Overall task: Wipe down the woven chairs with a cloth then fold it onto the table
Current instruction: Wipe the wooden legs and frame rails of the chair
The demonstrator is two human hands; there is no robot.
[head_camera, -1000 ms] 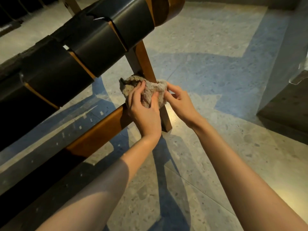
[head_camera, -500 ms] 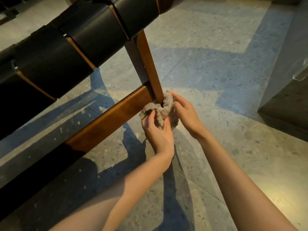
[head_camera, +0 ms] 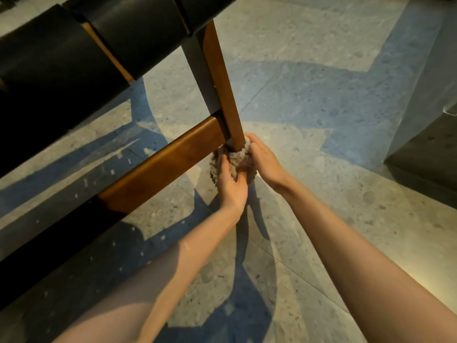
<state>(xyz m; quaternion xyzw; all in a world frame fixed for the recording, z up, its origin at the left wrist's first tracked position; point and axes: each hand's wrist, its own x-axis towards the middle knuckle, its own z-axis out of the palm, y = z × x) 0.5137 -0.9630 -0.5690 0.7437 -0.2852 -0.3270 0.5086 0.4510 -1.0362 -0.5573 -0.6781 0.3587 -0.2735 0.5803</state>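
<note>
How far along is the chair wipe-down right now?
Done: nothing here shows which parts are finished. In hand: left hand and right hand grip the cloth wrapped round the foot of the wooden chair leg. To do: folding the cloth onto a table, none in view.

Foot of leg [head_camera: 222,90] concealed by cloth [head_camera: 238,158] wrapped around it; fingertips of right hand [head_camera: 265,159] hidden behind cloth and leg. Chair [head_camera: 74,58] cropped by top and left edges, its rail [head_camera: 160,167] lost in shadow at left. Both forearms [head_camera: 346,256] cropped by bottom edge
</note>
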